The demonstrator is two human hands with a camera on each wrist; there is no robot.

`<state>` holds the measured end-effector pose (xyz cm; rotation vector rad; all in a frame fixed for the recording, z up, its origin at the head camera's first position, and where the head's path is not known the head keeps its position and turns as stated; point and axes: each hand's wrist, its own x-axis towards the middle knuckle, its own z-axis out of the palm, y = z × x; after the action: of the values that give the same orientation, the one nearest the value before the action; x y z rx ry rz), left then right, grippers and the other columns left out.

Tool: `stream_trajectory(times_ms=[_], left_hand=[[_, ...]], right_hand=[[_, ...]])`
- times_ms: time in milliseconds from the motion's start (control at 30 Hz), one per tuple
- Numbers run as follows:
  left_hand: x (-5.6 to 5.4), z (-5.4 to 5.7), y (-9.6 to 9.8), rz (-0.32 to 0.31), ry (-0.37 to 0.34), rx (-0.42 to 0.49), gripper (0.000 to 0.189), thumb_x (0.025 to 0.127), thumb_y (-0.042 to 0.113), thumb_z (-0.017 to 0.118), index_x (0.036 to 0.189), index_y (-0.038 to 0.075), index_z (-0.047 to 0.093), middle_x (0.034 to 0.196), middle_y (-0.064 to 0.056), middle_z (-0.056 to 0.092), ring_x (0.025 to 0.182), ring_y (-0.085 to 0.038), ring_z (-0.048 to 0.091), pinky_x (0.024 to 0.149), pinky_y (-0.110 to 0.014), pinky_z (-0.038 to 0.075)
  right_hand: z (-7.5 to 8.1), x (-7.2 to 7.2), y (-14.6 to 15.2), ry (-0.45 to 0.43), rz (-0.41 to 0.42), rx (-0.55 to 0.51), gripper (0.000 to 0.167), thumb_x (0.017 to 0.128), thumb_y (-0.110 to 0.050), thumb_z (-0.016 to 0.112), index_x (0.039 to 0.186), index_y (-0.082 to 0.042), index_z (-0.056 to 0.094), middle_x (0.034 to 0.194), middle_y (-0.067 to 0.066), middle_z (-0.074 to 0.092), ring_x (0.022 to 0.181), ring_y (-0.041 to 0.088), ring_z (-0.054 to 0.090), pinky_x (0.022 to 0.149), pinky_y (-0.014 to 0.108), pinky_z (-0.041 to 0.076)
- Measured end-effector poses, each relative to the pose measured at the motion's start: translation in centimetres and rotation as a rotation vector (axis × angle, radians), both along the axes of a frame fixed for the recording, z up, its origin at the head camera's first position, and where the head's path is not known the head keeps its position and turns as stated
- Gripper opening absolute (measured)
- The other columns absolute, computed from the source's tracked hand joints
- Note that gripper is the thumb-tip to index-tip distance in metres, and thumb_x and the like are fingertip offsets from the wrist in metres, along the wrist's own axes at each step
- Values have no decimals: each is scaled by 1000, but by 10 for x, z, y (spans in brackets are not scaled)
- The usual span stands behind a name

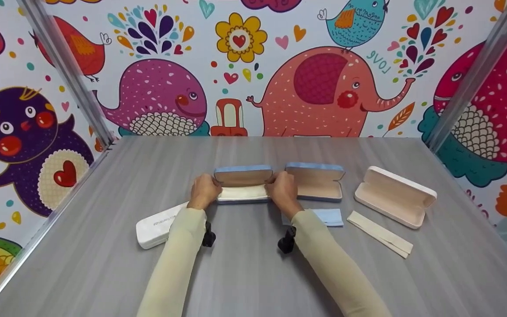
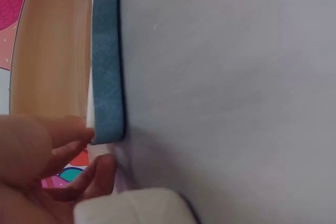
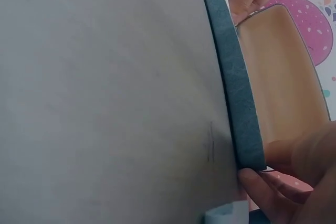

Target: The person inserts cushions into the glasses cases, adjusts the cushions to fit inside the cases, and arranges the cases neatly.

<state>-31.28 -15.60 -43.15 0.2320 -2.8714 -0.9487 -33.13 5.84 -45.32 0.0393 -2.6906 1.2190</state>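
A blue glasses case stands open in the middle of the table, its lid raised and beige-lined. Across its lower half lies a folded cream cleaning cloth, running from one hand to the other. My left hand pinches the cloth at the case's left end. At the right end my right hand pinches the other end of it. In the right wrist view, the fingers reach inside the case while the thumb touches the outside of its end. The hands partly hide the cloth's ends.
To the right stands a second open blue case, with a light blue cloth in front. Farther right are an open white case and a folded cream cloth. A closed white case lies by my left forearm.
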Motion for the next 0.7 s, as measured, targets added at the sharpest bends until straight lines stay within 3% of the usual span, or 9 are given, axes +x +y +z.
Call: stream_trajectory(times_ms=[167,367,600,700], left_hand=[[-2,-5,1,14,52,40,13,86,5,63,81,-2,73,90,-19,74,85,-32,67,84,-46,55],[-2,-8,2,52,120,93,9,85,5,68,81,-2,73,88,-18,74,87,-34,68,83,-46,55],[0,-8,2,76,107,121,11,85,9,70,86,-1,74,93,-18,75,92,-36,69,87,-47,55],[2,-4,2,80,74,143,15,84,7,66,92,-2,76,98,-20,75,91,-35,70,82,-44,57]], right_hand=[[-1,0,1,9,14,-4,13,88,-3,68,87,-8,79,80,7,76,68,19,67,60,30,53],[2,0,0,9,-17,27,14,88,-5,68,76,-8,76,73,5,73,60,15,58,53,24,42],[3,2,-1,23,-28,43,17,89,-7,69,72,-8,73,75,6,74,60,15,57,54,25,41],[5,3,1,3,-28,35,15,88,-6,69,74,-7,73,76,6,73,60,15,56,53,25,41]])
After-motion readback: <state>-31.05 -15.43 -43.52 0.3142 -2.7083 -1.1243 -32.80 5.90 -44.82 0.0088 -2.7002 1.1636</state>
